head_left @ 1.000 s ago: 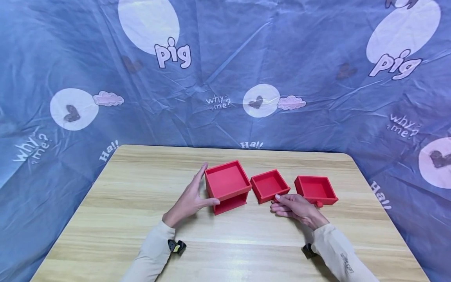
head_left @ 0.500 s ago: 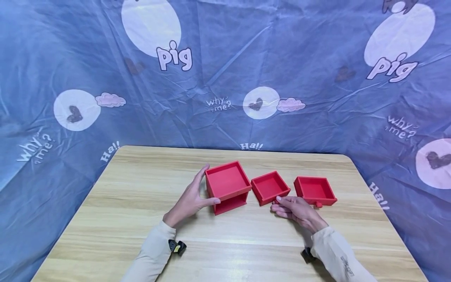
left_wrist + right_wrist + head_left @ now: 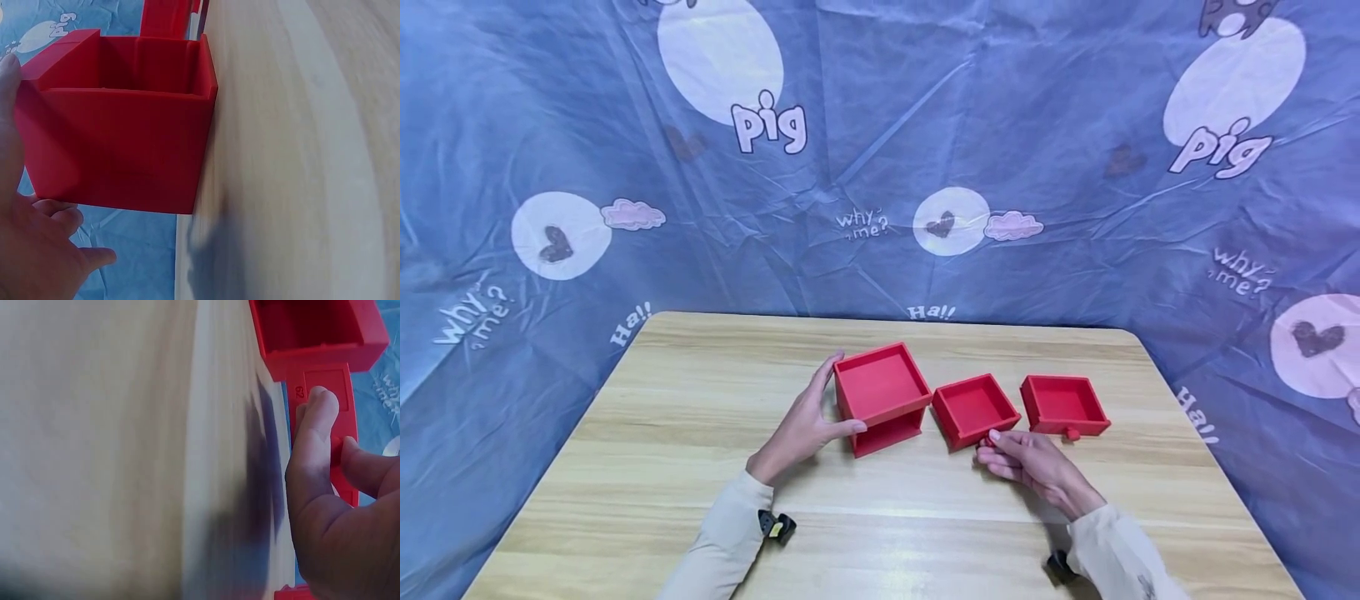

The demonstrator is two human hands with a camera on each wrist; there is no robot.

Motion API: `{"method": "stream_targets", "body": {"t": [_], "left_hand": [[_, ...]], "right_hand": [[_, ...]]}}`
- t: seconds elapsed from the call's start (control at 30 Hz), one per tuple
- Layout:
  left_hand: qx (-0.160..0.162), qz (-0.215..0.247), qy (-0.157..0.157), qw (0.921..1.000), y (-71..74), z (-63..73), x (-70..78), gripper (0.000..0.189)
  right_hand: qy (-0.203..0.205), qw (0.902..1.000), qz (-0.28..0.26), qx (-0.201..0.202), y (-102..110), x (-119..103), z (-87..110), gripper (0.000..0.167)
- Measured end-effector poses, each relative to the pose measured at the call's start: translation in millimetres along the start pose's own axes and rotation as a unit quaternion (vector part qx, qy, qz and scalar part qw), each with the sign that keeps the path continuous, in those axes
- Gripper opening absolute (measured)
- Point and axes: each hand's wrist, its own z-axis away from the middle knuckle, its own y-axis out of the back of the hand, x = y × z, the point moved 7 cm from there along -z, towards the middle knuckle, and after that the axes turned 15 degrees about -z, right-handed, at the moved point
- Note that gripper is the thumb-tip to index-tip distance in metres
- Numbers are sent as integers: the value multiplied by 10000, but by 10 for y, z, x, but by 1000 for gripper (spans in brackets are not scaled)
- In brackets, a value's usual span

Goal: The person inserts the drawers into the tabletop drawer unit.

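A red box-shaped drawer cabinet (image 3: 883, 385) stands on the table, with a shallow tray-like top and an opening below facing the person. My left hand (image 3: 801, 429) grips its left side, thumb at the front edge and fingers toward the back. In the left wrist view, the cabinet's side wall (image 3: 119, 150) lies between thumb and fingers. Just right of the cabinet is a small red drawer (image 3: 976, 407), its front turned toward the person. My right hand (image 3: 1037, 471) pinches its knob (image 3: 337, 450) between thumb and fingers. Fingers partly hide the drawer front.
Another red drawer (image 3: 1063, 402) sits at the right, its round knob (image 3: 1072, 434) facing the person. All stand on a light wooden table (image 3: 700, 375). A blue printed cloth (image 3: 850, 125) hangs behind the far edge.
The pinched drawer has shifted slightly toward the person together with my right hand, its front end moving down in view. My left hand and the cabinet stay nearly still. The head view has shifted slightly.
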Motion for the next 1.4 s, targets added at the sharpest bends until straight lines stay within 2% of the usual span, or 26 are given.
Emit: {"method": "stream_targets", "body": {"t": [0.3, 0.63, 1.0, 1.4], "left_hand": [[-12, 83, 105, 9999, -35, 42, -18, 110], [71, 36, 25, 10000, -22, 38, 4, 110], [164, -47, 102, 9998, -58, 7, 38, 111], [228, -32, 136, 9996, -65, 44, 48, 111]], "right_hand": [[200, 9991, -18, -377, -159, 162, 239, 25], [106, 9987, -18, -495, -370, 327, 425, 23], [99, 9970, 88, -756, -650, 477, 385, 21], [99, 9960, 90, -885, -890, 630, 292, 24]]}}
